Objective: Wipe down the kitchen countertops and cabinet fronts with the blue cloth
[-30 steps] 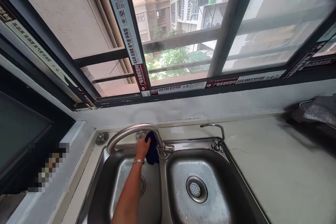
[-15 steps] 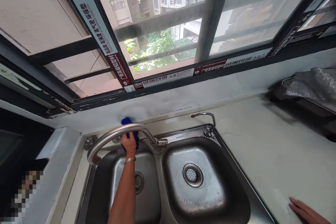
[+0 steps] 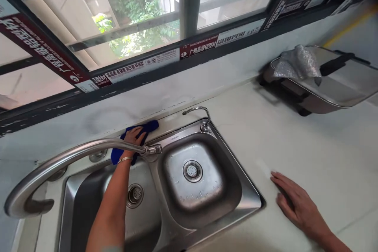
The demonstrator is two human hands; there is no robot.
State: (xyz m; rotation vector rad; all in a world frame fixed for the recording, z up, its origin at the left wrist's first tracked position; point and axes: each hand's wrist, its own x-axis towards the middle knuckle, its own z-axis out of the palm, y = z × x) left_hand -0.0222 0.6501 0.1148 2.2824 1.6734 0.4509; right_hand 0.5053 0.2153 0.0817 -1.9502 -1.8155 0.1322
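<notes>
Behind the left basin, my left hand (image 3: 133,138) presses a dark blue cloth (image 3: 150,126) onto the ledge between the sink and the wall. Its fingers lie over the cloth, and a bracelet circles the wrist. The curved metal faucet (image 3: 88,149) passes in front of this hand and hides part of it. To the right of the double sink (image 3: 251,204), my right hand (image 3: 298,204) rests on the pale countertop (image 3: 295,145), thumb apart from the fingers, holding nothing.
A thin spout (image 3: 196,109) stands at the sink's back right corner. Farther right on the counter is a dark rectangular pan or tray (image 3: 348,90) with silvery wrap (image 3: 301,63) on it. A dark-framed window (image 3: 124,73) runs above the low wall.
My left hand has shifted the blue cloth along the back ledge, and the cloth now lies more spread out. More of my right hand shows on the counter. The view has turned right.
</notes>
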